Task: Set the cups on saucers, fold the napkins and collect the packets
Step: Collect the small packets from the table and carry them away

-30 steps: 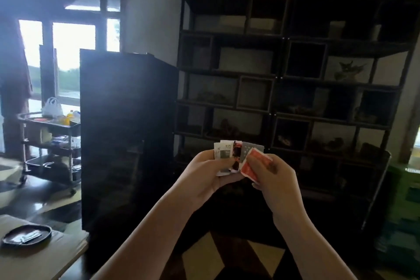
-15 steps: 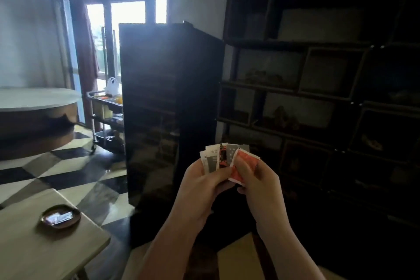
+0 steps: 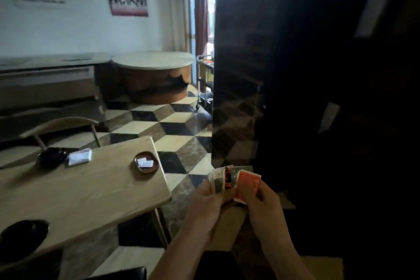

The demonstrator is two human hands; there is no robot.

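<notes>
Checkered floor, dark cabinet [image 3: 295, 75] on the right, wooden table [image 3: 79, 193] on the left. Step in hand looks like packet collection. Left hand [image 3: 208, 198] grips a fanned stack of packets [image 3: 223, 179], fingers curled around the lower edges. Right hand [image 3: 261, 198] pinches the orange packet [image 3: 246, 187] at the right end of the fan, thumb on its face. Both hands are off the table, well apart from it. More white packets lie in the brown dish [image 3: 146, 162] far left of the fingers, near the table corner. A folded napkin [image 3: 78, 157] touches a dark saucer [image 3: 51, 157] beyond. Next move, I'd guess: square up the fan in one hand, free the other, reach for the dish.
</notes>
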